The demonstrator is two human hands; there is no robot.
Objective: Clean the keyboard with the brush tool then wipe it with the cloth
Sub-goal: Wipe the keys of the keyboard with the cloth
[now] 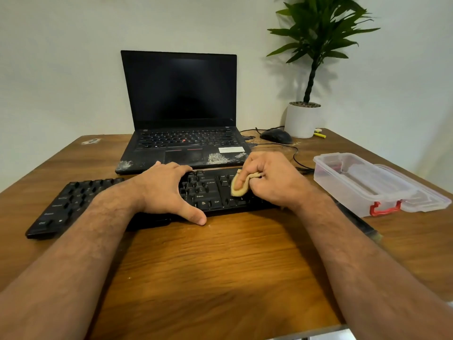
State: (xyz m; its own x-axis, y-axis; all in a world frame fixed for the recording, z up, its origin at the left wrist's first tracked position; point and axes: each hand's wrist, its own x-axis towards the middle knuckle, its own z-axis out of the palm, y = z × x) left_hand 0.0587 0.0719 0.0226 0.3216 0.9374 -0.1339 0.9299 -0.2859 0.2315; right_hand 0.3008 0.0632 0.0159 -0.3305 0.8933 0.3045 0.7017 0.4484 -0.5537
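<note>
The black keyboard (78,202) lies across the wooden surface (220,261) right in front of you. Your right hand (272,180) has its grip curled round the tan cloth (239,186), pressing it onto the keys at the right end. Your left hand (166,190) is spread flat over the middle, thumb down on the surface. Behind sits an open laptop (181,114); to the right, a clear plastic box (362,182).

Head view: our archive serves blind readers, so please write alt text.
A right hand wipes a black keyboard with a tan cloth while the left hand steadies it, on a wooden table before an open laptop.
</note>
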